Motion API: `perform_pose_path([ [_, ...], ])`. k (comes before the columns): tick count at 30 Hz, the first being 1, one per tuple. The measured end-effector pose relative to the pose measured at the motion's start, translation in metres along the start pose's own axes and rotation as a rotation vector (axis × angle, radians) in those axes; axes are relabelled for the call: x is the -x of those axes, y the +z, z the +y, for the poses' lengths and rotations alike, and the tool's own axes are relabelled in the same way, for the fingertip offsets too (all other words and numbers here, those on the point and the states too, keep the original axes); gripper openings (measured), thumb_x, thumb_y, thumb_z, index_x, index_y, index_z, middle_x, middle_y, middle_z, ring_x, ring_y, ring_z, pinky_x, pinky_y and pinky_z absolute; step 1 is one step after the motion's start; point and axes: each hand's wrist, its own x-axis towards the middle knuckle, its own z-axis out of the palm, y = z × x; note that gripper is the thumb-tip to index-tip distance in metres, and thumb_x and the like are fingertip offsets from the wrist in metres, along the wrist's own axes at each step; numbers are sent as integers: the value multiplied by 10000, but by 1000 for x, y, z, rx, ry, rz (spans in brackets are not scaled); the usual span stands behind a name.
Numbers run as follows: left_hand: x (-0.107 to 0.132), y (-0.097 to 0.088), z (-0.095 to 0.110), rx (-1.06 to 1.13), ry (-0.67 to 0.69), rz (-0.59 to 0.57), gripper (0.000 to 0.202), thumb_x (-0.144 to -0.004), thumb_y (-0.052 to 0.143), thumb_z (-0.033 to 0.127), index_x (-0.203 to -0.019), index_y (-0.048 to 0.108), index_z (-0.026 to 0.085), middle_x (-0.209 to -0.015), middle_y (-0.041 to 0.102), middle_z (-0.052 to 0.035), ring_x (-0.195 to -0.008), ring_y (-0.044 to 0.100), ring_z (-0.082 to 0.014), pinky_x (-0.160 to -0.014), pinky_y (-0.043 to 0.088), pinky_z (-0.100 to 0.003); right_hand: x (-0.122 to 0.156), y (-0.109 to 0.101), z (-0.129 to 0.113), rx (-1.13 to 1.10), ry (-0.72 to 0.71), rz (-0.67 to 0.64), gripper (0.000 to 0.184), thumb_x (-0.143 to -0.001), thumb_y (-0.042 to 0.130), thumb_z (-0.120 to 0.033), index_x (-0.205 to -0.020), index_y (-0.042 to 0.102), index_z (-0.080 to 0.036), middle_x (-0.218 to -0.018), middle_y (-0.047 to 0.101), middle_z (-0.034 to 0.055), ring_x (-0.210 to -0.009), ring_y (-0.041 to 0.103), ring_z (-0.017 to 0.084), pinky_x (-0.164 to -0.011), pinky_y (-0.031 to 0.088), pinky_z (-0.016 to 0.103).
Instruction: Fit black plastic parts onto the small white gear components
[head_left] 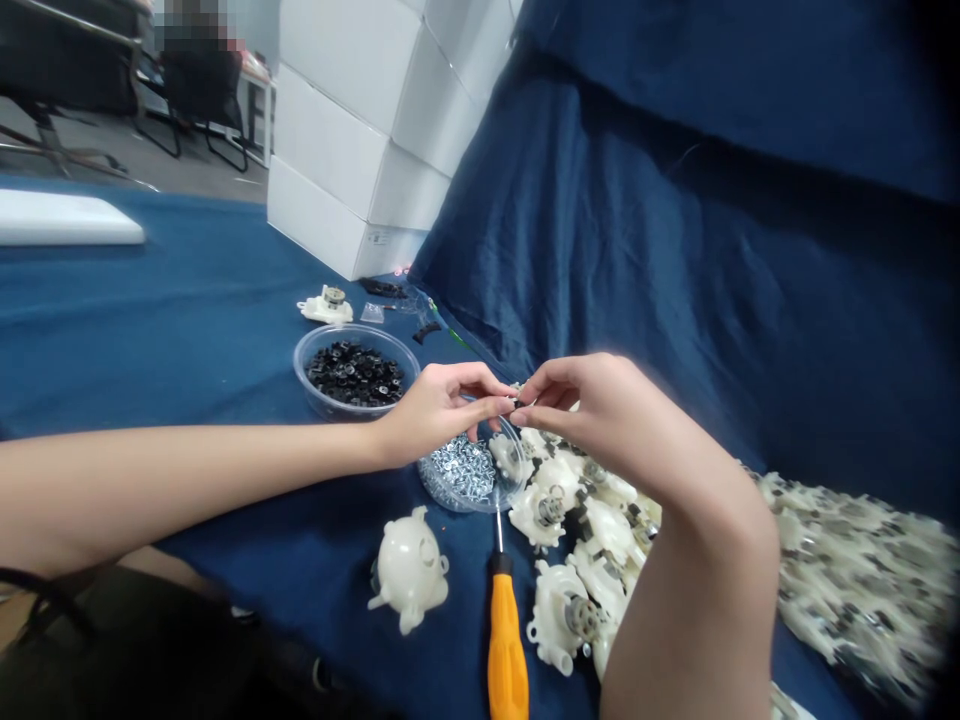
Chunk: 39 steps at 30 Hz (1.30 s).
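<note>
My left hand (450, 405) and my right hand (592, 395) meet fingertip to fingertip over a bowl of screws. Both are closed in a pinch around a small black part (517, 404), mostly hidden by the fingers. Beneath them, the clear plastic bowl (442, 495) holds many silvery screws (465, 470). Behind my left wrist stands another clear bowl (304, 385), filled with small black parts (352, 372). An orange-handled screwdriver (508, 640) lies with its shaft toward the screw bowl. To its left rests a cream plastic housing (410, 570).
Many cream housings with metal fittings (559, 610) are heaped by my right forearm, with a larger pile (862, 580) farther right. One housing (327, 305) sits behind the bowls. White boxes (337, 140) are stacked at the back beside a blue cloth (637, 220). A person sits in the distance.
</note>
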Motion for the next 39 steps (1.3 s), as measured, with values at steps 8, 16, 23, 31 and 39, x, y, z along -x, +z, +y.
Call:
perform_pose_path([
  [8,0,-2,0,-10,4,-22,248,-853,823,347,-934,765,120,-895,778,-79,-602,672,-99,-540,580,-192,0,-1,-1,26,1,-11,92,-866,765,-309,-837,777,-221,-759,733,1,-659,632,139,-545,387,249],
  [16,1,-3,1,-52,-11,-70,208,-836,838,309,-941,803,133,-780,777,-67,-676,729,-141,-548,565,-179,2,-3,1,53,19,-47,192,-896,727,-384,-805,775,-222,-635,647,-18,-573,514,113,-504,300,258],
  [23,2,-1,2,-73,-22,-34,228,-795,871,333,-893,815,134,-743,776,-68,-641,722,-143,-538,556,-184,2,-4,0,31,3,-40,214,-910,690,-370,-782,762,-214,-635,641,-20,-556,487,106,-497,297,256],
  [31,0,1,3,-74,-79,32,296,-803,862,381,-950,823,127,-750,778,-89,-645,727,-156,-522,554,-193,0,-3,1,54,3,-51,203,-941,625,-288,-832,783,-224,-691,669,-8,-576,512,120,-548,334,266],
  [39,1,1,4,-71,-83,6,334,-796,866,399,-970,813,119,-779,781,-103,-684,740,-180,-538,575,-212,-4,0,6,47,9,-32,225,-923,661,-365,-798,754,-203,-668,645,8,-566,505,126,-530,321,267],
])
